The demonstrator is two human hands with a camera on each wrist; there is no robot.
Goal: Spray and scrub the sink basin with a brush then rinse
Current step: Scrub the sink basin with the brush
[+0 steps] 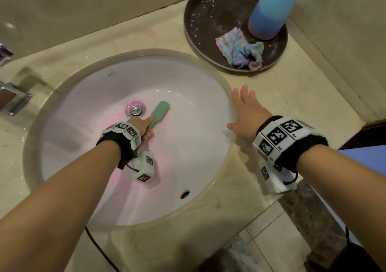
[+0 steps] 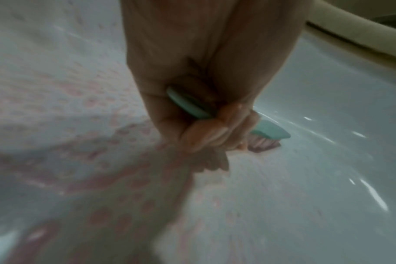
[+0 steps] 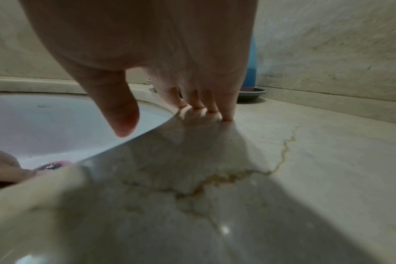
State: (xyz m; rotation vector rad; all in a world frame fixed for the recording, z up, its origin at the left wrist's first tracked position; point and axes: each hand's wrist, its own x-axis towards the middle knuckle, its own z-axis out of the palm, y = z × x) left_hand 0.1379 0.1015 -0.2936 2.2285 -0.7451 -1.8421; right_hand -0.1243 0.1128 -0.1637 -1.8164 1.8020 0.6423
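A white oval sink basin (image 1: 194, 146) is speckled with pink cleaner around the metal drain (image 1: 136, 110). My left hand (image 1: 144, 128) grips the handle of a green brush (image 1: 160, 112), whose head lies on the basin floor just right of the drain. In the left wrist view the fingers (image 2: 206, 134) curl round the green brush (image 2: 269, 131), its pinkish bristles pressed on the basin (image 2: 328, 107). My right hand (image 1: 246, 110) rests flat on the marble counter (image 1: 313, 108) at the sink's right rim, fingertips (image 3: 213, 109) straight on the counter (image 3: 305, 160).
A dark round tray (image 1: 208, 27) at the back right holds a blue spray bottle (image 1: 271, 10) and a crumpled pastel cloth (image 1: 242, 50). A chrome faucet (image 1: 12, 98) stands at the left. An overflow hole (image 1: 185, 194) sits in the basin's near wall.
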